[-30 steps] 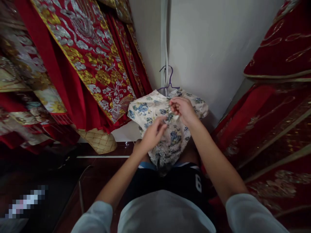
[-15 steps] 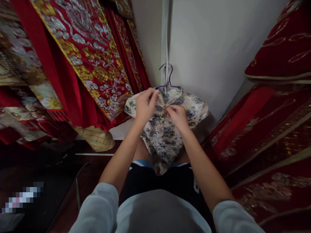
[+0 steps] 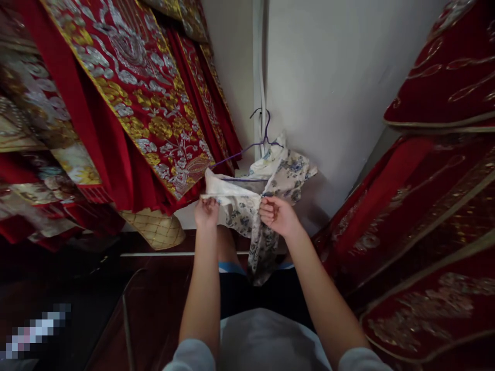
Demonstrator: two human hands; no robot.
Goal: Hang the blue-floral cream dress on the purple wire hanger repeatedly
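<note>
Left hand (image 3: 207, 210), right hand (image 3: 276, 214) both pinching floral garment (image 3: 242, 210); hanger (image 3: 265, 137) partly covered, lower hem (image 3: 260, 273) murky.

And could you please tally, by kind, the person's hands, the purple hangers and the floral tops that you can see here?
Hands (left hand, right hand): 2
Purple hanger: 1
Floral top: 1
Total: 4

The left hand (image 3: 207, 210) is now lower and farther out, gripping the shirt's (image 3: 236, 217) edge; the right hand (image 3: 276, 214) is lower too. The shirt's front is pulled open, baring its pale inside and more of the hanger (image 3: 265, 135).
</note>
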